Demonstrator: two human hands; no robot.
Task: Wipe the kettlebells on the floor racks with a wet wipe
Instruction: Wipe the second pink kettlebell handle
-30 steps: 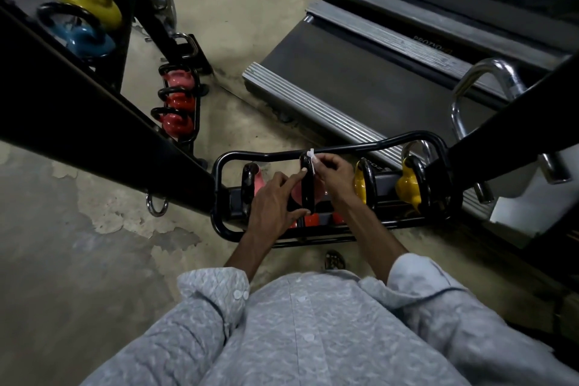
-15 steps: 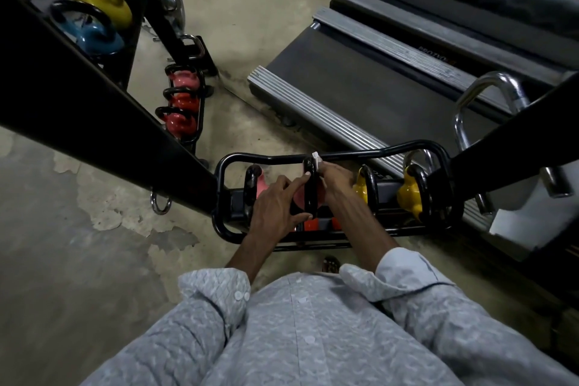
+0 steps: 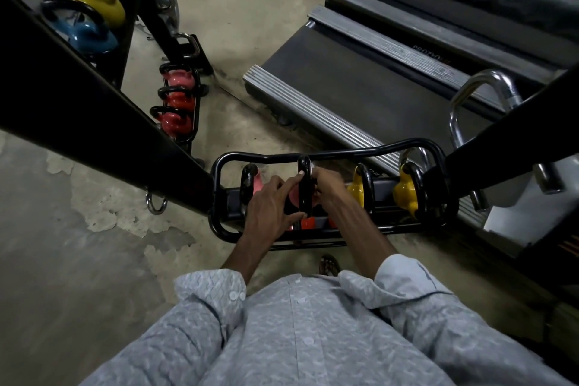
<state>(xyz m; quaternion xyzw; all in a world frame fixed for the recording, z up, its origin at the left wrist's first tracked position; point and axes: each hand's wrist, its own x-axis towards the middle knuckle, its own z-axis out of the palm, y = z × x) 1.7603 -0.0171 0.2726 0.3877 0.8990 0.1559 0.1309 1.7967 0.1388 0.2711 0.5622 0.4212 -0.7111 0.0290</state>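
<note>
A black tubular floor rack (image 3: 344, 153) in front of me holds pink and yellow kettlebells. Both my hands are on the black handle (image 3: 304, 185) of a pink kettlebell (image 3: 294, 196) in its middle. My left hand (image 3: 271, 207) holds the handle from the left, index finger near its top and thumb low on it. On the handle's right side, my right hand (image 3: 327, 188) presses a small white wet wipe (image 3: 313, 170), which is mostly hidden by the fingers. Two yellow kettlebells (image 3: 357, 191) sit further right in the rack.
A second small rack of red and pink kettlebells (image 3: 177, 103) stands at left on the concrete floor. Blue, yellow and green kettlebells (image 3: 91, 3) sit top left. Black machine beams (image 3: 94, 122) cross left and right. A treadmill (image 3: 360, 78) lies behind the rack.
My right hand with the wipe slid down from the top of the handle along its right side. My left hand kept its hold on the handle. The view shifted slightly.
</note>
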